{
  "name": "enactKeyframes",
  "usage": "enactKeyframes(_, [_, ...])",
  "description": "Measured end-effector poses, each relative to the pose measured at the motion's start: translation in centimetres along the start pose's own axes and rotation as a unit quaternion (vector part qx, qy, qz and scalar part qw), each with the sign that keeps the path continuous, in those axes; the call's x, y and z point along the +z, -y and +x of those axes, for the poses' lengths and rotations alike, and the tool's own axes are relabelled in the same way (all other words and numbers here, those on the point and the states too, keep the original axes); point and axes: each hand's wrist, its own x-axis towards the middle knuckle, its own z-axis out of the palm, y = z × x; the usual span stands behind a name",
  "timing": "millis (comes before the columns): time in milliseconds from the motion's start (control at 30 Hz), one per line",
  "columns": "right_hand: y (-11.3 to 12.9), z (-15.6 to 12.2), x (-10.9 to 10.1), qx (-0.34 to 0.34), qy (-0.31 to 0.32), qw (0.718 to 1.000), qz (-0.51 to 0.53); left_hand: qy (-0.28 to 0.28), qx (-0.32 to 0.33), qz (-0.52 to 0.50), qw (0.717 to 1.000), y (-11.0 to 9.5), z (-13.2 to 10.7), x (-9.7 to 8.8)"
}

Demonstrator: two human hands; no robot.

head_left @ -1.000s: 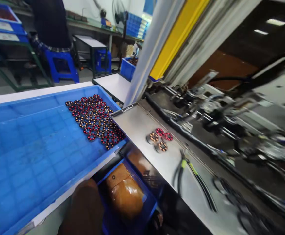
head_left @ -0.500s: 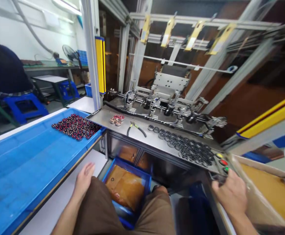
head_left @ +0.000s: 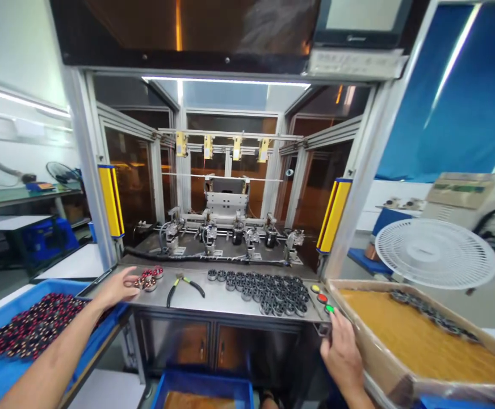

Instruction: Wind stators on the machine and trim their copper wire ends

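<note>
My left hand (head_left: 117, 288) reaches to the left end of the metal shelf, fingers apart and curved. Its fingertips are at a small cluster of copper-wound motor cores (head_left: 149, 279) with red parts; whether they touch one is unclear. My right hand (head_left: 342, 349) is at the shelf's right corner, fingers stretched out, with the fingertips at the lit green button (head_left: 330, 309). Above that sit a red button (head_left: 322, 299) and a yellow button (head_left: 315, 289). Cutting pliers (head_left: 183, 287) with black and green handles lie spread on the shelf. Many dark ring-shaped parts (head_left: 268, 291) stand right of them.
A blue tray (head_left: 0, 380) of red and black cores stands at left. Behind the shelf is a machine fixture (head_left: 226, 227) between yellow side bars (head_left: 112, 201). At right are a plastic-lined box (head_left: 401, 329) and a white fan (head_left: 437, 253). A blue bin (head_left: 205, 383) sits below.
My view has swung up and levelled. My left hand has moved from beside my knee up to the copper-wound cores on the shelf. My right hand stays by the buttons.
</note>
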Motion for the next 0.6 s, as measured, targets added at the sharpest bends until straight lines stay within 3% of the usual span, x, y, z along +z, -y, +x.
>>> enactKeyframes(167, [0.1,-0.3,0.8,0.013,-0.021,0.999,0.02,-0.025,0.008,-0.017,1.0,0.3,0.5,0.7])
enactKeyframes(333, [0.2,-0.1,0.4,0.004,-0.017,0.999,0.027,-0.137,-0.016,-0.053,0.989,0.1,-0.6,-1.4])
enactKeyframes(467, [0.0,-0.1,0.4,0.004,-0.013,0.998,0.062,-0.23,-0.007,-0.14,0.963,-0.3,-4.7,-2.9])
enactKeyframes(600, [1.2,1.0,-0.1,0.007,-0.034,0.991,0.127,-0.264,0.036,-0.238,0.934,-1.2,-11.3,-1.4])
